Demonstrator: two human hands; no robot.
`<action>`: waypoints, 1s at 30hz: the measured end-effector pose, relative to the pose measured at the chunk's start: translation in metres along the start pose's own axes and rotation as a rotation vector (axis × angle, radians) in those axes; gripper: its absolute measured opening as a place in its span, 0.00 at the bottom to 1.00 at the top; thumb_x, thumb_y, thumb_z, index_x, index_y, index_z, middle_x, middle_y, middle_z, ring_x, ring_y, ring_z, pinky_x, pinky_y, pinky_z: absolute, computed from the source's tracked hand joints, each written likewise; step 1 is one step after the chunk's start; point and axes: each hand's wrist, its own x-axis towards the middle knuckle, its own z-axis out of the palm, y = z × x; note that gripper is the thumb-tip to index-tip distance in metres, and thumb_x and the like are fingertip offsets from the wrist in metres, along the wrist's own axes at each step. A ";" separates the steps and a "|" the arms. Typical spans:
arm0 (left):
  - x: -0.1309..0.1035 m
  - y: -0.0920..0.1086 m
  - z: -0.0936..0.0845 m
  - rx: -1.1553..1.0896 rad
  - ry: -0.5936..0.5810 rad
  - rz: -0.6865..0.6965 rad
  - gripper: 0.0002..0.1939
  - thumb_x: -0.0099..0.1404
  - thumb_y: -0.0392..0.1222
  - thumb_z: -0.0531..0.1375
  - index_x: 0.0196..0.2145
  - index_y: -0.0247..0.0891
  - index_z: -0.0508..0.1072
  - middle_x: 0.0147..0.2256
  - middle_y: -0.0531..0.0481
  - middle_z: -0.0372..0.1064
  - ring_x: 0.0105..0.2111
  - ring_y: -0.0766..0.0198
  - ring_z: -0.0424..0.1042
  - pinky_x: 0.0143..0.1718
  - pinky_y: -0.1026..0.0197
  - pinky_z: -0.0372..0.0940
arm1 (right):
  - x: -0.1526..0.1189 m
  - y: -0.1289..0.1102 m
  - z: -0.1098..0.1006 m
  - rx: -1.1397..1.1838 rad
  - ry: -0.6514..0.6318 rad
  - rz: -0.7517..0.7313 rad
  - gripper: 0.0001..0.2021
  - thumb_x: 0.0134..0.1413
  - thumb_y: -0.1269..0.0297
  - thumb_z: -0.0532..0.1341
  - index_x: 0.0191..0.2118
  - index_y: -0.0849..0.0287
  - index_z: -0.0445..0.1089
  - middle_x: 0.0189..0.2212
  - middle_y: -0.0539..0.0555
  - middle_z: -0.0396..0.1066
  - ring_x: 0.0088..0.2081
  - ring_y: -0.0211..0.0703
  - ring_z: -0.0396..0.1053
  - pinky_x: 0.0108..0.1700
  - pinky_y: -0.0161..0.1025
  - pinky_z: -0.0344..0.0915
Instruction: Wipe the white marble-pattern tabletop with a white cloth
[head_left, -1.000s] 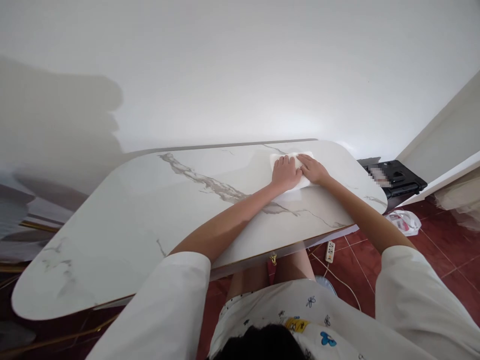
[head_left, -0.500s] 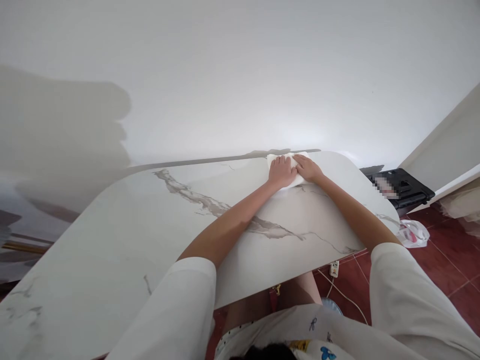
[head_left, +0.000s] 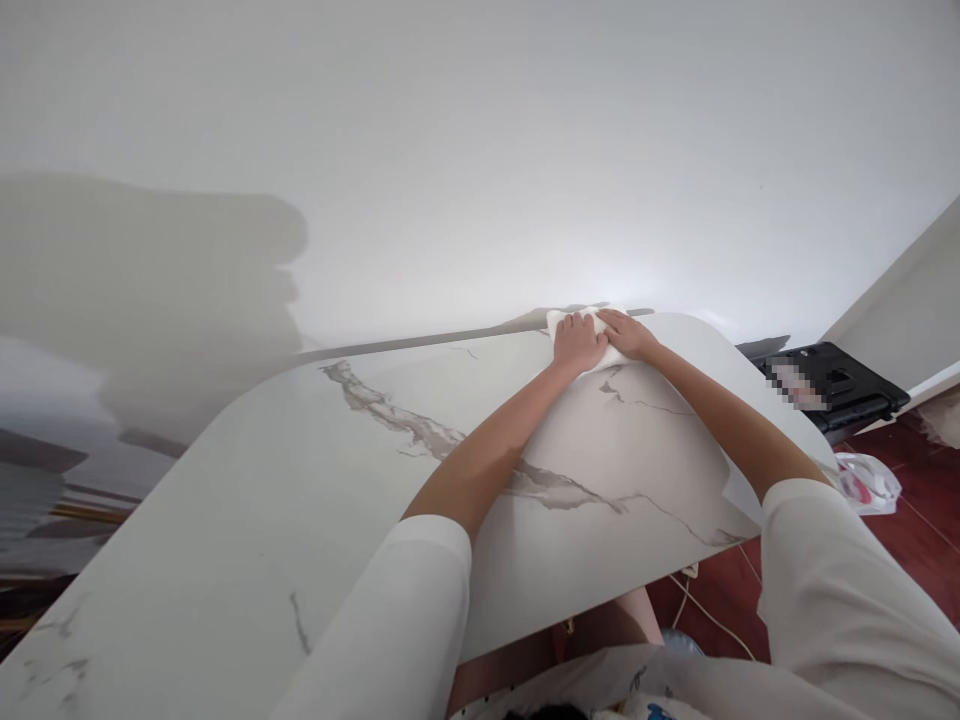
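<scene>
A white cloth (head_left: 592,358) lies folded at the far edge of the white marble-patterned table (head_left: 255,480), close to the wall. My left hand (head_left: 580,343) presses on its left part, fingers pointing at the wall and laid over the cloth. From the right, my right hand (head_left: 628,335) rests on the cloth with its fingertips toward the left hand. The two hands are side by side, nearly touching. Both hold the cloth down against the tabletop.
The wall (head_left: 465,180) runs along the table's far side. A black case (head_left: 844,385) is beyond the right end, with a plastic bag (head_left: 870,484) on the red tiled floor (head_left: 919,490). A cable (head_left: 712,618) lies below the near edge.
The view has shifted, so table, wall shadow and case appear further right and slightly lower. Both hands remain on the cloth, at nearly the same place by the far edge.
</scene>
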 end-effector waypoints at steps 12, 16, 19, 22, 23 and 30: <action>0.005 0.016 0.004 -0.014 -0.001 0.085 0.24 0.71 0.45 0.46 0.57 0.28 0.65 0.57 0.34 0.64 0.60 0.48 0.59 0.62 0.51 0.52 | -0.012 0.025 -0.002 0.010 0.043 0.014 0.28 0.61 0.63 0.46 0.64 0.63 0.61 0.66 0.58 0.59 0.68 0.50 0.53 0.69 0.51 0.50; -0.001 0.024 0.004 -0.037 -0.013 0.107 0.24 0.70 0.44 0.46 0.58 0.28 0.63 0.60 0.34 0.61 0.62 0.49 0.57 0.63 0.50 0.51 | -0.027 0.022 -0.007 0.001 0.049 0.043 0.28 0.61 0.64 0.45 0.65 0.62 0.60 0.66 0.57 0.58 0.68 0.49 0.53 0.69 0.52 0.49; -0.011 0.030 0.004 -0.051 -0.016 0.113 0.25 0.70 0.44 0.46 0.59 0.28 0.63 0.62 0.33 0.60 0.63 0.48 0.56 0.64 0.50 0.50 | -0.041 0.019 -0.011 -0.017 0.040 0.066 0.28 0.61 0.63 0.45 0.65 0.64 0.60 0.67 0.59 0.57 0.68 0.50 0.52 0.70 0.51 0.48; -0.023 0.037 0.004 -0.066 -0.010 0.118 0.25 0.70 0.44 0.46 0.59 0.28 0.63 0.62 0.33 0.60 0.63 0.47 0.56 0.63 0.48 0.51 | -0.056 0.016 -0.013 -0.018 0.031 0.069 0.28 0.62 0.63 0.45 0.65 0.62 0.59 0.67 0.57 0.57 0.69 0.50 0.51 0.70 0.53 0.48; -0.027 0.040 0.004 -0.071 -0.008 0.116 0.24 0.70 0.44 0.46 0.59 0.29 0.63 0.61 0.33 0.60 0.63 0.47 0.56 0.63 0.47 0.51 | -0.061 0.015 -0.013 -0.018 0.028 0.069 0.28 0.62 0.62 0.45 0.66 0.61 0.59 0.67 0.57 0.56 0.69 0.50 0.51 0.70 0.53 0.48; -0.055 0.055 -0.002 -0.061 -0.001 0.089 0.25 0.70 0.45 0.46 0.59 0.27 0.63 0.61 0.33 0.61 0.62 0.47 0.58 0.63 0.49 0.51 | -0.089 0.004 -0.019 -0.038 -0.002 0.089 0.28 0.63 0.62 0.46 0.66 0.62 0.58 0.68 0.56 0.55 0.69 0.47 0.49 0.71 0.48 0.46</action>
